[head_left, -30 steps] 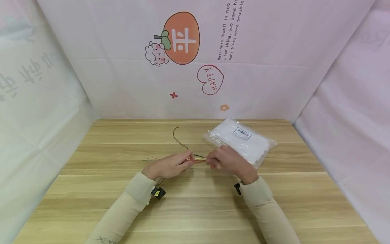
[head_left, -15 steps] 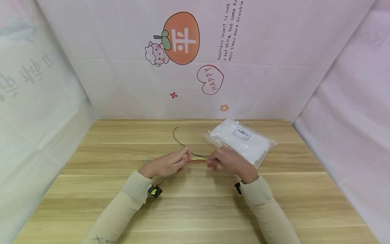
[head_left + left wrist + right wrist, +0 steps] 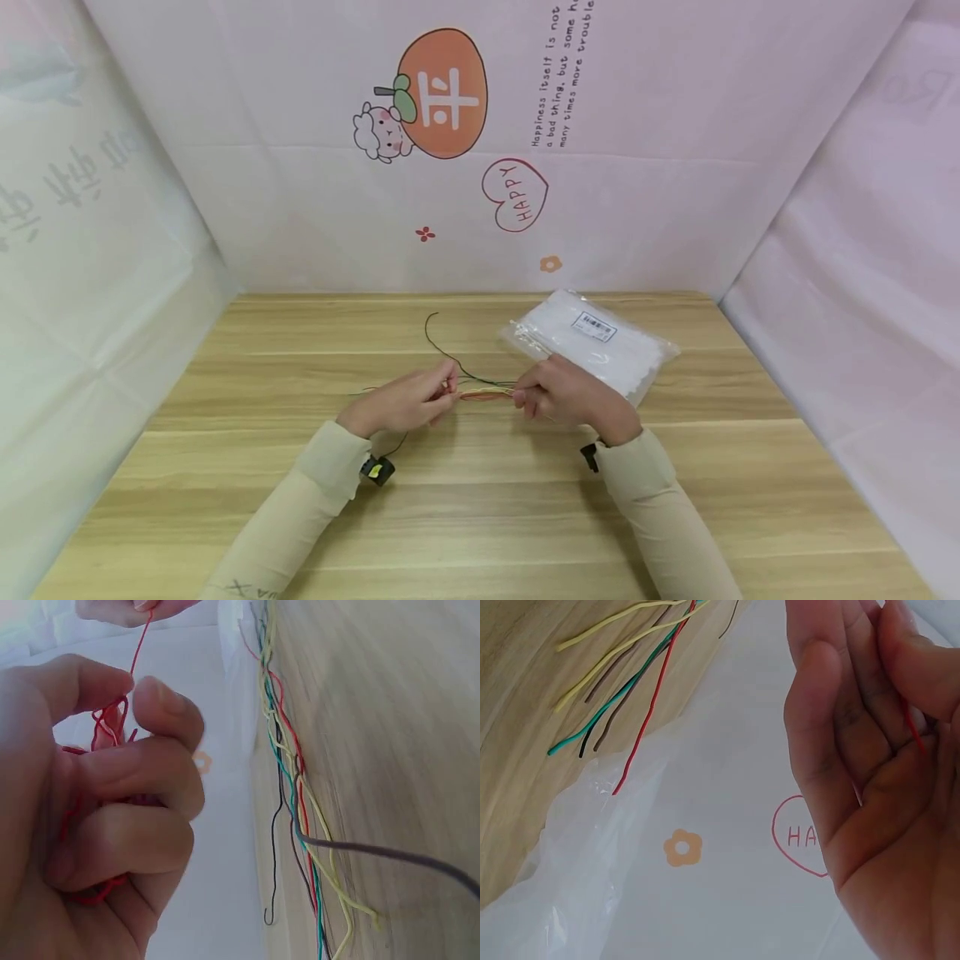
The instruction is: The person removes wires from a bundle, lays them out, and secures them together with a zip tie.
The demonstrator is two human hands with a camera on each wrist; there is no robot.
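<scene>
My left hand (image 3: pixel 401 402) curls round a bunched red wire (image 3: pixel 109 724); in the left wrist view its loops show between the fingers and in the palm. A single red strand runs taut from the thumb and forefinger to my right hand (image 3: pixel 562 390), which pinches it between thumb and fingers. A short red end (image 3: pixel 913 731) shows inside the right palm. Below the hands, a loose bundle of thin wires (image 3: pixel 300 780) in yellow, green, red, black and brown lies on the table, its cut ends spread out in the right wrist view.
A clear plastic bag (image 3: pixel 600 346) with white contents and a barcode label lies just beyond my right hand. One dark wire (image 3: pixel 435 340) curves away toward the back of the wooden table (image 3: pixel 480 517). White printed cloth (image 3: pixel 637 167) hangs behind and at both sides.
My left hand has slid left, away from the right hand, and a longer stretch of wire shows between them. The right hand has shifted slightly right, still pinching.
</scene>
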